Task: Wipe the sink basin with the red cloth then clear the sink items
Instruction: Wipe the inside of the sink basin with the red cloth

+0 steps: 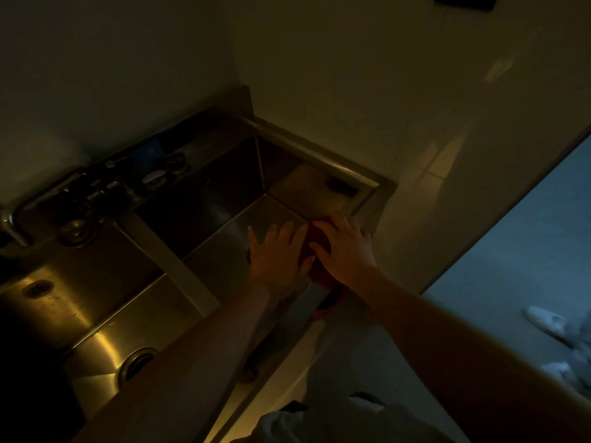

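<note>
Head view, in dim light: 2 hands meet at the near right corner of the right basin of a steel sink (172, 257). The red cloth (316, 238) lies bunched on that corner's rim, partly hanging down the front. The right hand (347, 249) covers it, with fingers and thumb curled round the cloth. The left hand (276, 255) is just beside it over the basin, palm down, with fingers straight and spread, thumb at the cloth's edge. A faucet (19, 225) stands far left.
</note>
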A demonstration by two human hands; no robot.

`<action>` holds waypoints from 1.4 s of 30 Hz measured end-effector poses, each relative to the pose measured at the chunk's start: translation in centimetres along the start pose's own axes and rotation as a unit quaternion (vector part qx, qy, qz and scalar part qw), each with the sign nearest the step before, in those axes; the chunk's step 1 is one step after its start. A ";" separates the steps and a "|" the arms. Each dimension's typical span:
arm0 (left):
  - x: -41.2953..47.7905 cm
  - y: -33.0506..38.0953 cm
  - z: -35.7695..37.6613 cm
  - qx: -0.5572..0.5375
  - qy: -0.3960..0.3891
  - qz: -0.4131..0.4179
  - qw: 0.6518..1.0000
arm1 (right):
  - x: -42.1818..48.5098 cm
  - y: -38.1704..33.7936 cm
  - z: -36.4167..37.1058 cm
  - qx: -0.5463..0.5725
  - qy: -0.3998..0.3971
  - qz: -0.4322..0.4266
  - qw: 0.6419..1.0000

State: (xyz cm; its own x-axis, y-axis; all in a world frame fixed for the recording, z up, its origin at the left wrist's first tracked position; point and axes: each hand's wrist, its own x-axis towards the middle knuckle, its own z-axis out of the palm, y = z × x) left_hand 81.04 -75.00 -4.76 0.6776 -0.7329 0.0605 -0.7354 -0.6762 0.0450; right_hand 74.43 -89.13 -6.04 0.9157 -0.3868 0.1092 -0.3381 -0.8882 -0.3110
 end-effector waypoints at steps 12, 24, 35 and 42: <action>3.0 2.2 1.0 0.048 -0.084 -0.025 0.995 | 1.7 4.1 0.3 -0.027 -0.075 -0.012 0.997; 4.2 4.2 2.5 0.065 -0.171 -0.099 0.978 | 2.4 6.7 0.6 -0.041 -0.168 -0.061 0.983; 4.5 5.9 2.9 0.018 -0.128 -0.146 0.981 | 2.6 7.2 0.2 -0.024 -0.219 -0.094 0.971; 3.7 6.5 2.5 0.034 -0.099 -0.156 0.982 | 2.3 7.6 -0.2 -0.014 -0.234 -0.117 0.965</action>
State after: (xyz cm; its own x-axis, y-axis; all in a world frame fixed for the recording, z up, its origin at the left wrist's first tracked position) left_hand 78.76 -82.29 -6.71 0.8630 -0.4851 -0.1410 -0.4943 -0.8685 -0.0375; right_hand 73.94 -96.86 -8.00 0.9632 -0.0273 -0.2673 -0.1109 -0.9465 -0.3029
